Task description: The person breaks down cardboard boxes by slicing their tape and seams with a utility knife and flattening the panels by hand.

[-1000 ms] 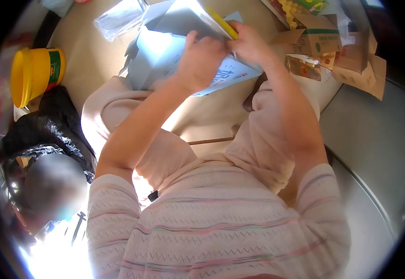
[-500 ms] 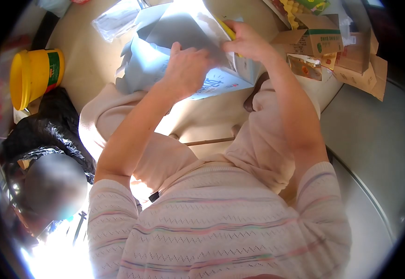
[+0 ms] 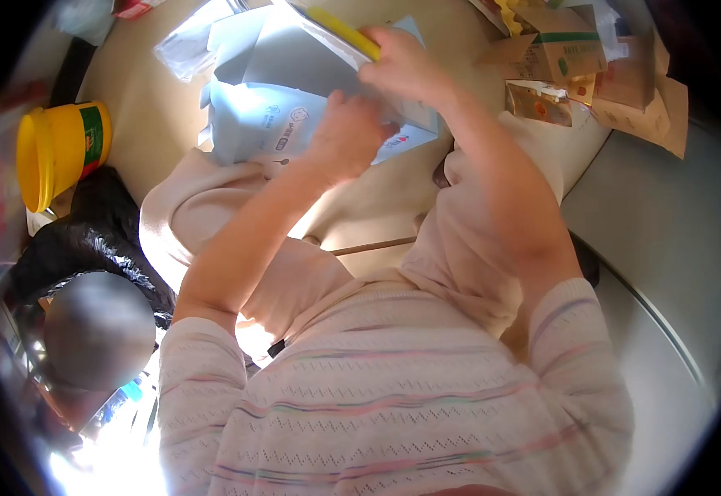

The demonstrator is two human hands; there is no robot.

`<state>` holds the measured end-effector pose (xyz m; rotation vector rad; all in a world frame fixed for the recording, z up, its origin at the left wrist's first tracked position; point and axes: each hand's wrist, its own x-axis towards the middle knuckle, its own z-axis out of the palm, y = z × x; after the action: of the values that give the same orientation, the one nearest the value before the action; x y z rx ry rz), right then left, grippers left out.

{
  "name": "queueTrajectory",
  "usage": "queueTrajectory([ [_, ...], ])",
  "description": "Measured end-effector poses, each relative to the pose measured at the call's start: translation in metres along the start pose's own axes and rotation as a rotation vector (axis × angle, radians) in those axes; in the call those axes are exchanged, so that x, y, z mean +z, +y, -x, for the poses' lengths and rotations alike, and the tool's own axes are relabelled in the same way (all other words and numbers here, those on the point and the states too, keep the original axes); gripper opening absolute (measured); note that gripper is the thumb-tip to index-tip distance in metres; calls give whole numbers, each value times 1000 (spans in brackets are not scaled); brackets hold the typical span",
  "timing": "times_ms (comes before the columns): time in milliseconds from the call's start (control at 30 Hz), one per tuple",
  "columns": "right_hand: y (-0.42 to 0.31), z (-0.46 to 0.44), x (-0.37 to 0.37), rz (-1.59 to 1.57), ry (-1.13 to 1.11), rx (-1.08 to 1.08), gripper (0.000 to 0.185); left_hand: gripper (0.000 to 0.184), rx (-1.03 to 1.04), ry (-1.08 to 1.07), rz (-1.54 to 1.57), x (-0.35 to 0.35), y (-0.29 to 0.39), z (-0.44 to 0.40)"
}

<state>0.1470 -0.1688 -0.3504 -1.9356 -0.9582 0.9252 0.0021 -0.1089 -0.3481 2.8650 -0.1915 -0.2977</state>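
A light blue printed carton (image 3: 253, 116) with raised flaps lies between my knees at the top of the view. My left hand (image 3: 348, 136) is at the carton's near side with its fingers bent; the fingertips are partly hidden, and whether they grip the carton is unclear. Up at the carton's right edge, my right hand (image 3: 402, 66) is closed on a yellow strip-like object (image 3: 344, 33), which lies along a raised flap. The far end of the yellow object reaches up and left, away from my fingers.
A yellow bucket (image 3: 59, 153) lies tilted at the left, above a black plastic bag (image 3: 88, 227). Opened brown cardboard boxes (image 3: 567, 50) are at the upper right. Clear plastic packaging (image 3: 191, 45) rests beyond the carton. A blurred round shape (image 3: 98, 331) is at the lower left.
The yellow object and my right hand have moved left and slightly up. The carton has turned, so different printing shows on its side. My left hand has shifted slightly right since the last frame.
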Motion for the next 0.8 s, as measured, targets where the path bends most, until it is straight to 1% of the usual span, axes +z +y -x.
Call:
queueTrajectory([
  [133,4,-7,-1,-68,-2,-9,48,39,30,-41,134,0,-15,0],
  [233,5,-10,-1,-74,-26,50,48,41,-96,-30,270,1,-21,1],
  [333,7,-11,0,-171,-71,87,49,40,-83,1,255,-3,-19,3],
  [433,8,-12,-1,-92,-50,25,41,41,-90,-26,218,-2,-18,3],
  [533,7,-15,1,-24,-89,53,44,34,-97,-54,76,3,-18,1],
  [633,-4,-5,4,-231,-74,62,48,27,-230,-164,-35,4,-30,-6],
  [733,0,10,-26,-356,93,140,52,25,-396,68,113,3,-74,-3],
  [767,-1,21,-33,-248,178,58,48,24,-425,84,141,0,-84,-2],
  [800,2,32,-36,-129,215,-13,45,23,-458,104,172,-5,-93,-1],
])
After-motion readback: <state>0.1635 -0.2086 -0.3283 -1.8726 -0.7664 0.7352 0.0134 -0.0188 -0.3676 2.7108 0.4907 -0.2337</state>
